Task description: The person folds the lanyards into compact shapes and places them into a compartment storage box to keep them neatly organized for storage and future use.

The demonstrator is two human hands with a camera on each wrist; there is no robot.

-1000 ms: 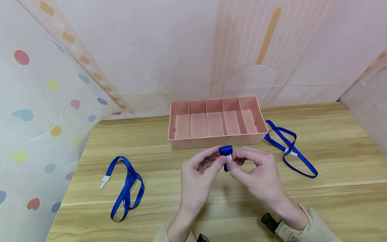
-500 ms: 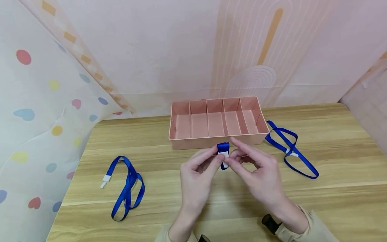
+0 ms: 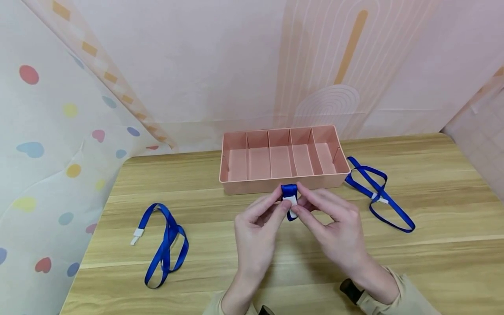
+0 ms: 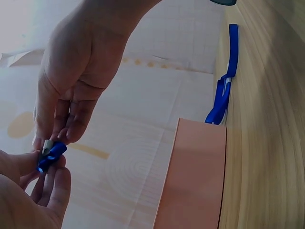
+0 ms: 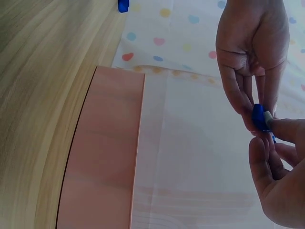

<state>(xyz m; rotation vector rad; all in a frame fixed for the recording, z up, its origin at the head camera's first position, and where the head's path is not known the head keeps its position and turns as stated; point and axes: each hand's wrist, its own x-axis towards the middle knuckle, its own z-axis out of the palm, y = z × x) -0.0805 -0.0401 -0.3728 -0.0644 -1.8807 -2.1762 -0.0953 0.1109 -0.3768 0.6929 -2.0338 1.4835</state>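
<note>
1. White dotted sheet (image 3: 71,183): I see it hanging at the left of the scene, beside the wood-grain table (image 3: 212,253).
2. Left lanyard (image 3: 171,234): blue, lying loosely looped on the table, its white end fitting (image 3: 138,232) pointing left and near.
3. Left hand (image 3: 257,234): raised over the table, thumb and index finger pinching the left edge of the folded lanyard.
4. Pink tray (image 3: 252,187): on the far part of the table, beyond both hands, its five compartments set side by side.
5. Folded lanyard (image 3: 289,190): held between the two hands, near side of the tray; I see a compact blue fold with a white clip (image 3: 291,200) facing the near side.
6. Right hand (image 3: 340,227): also raised, thumb and index finger gripping the fold's right edge.
7. Right lanyard (image 3: 379,190): blue, crossed over itself just beside the tray's right end; I cannot tell whether they touch.
</note>
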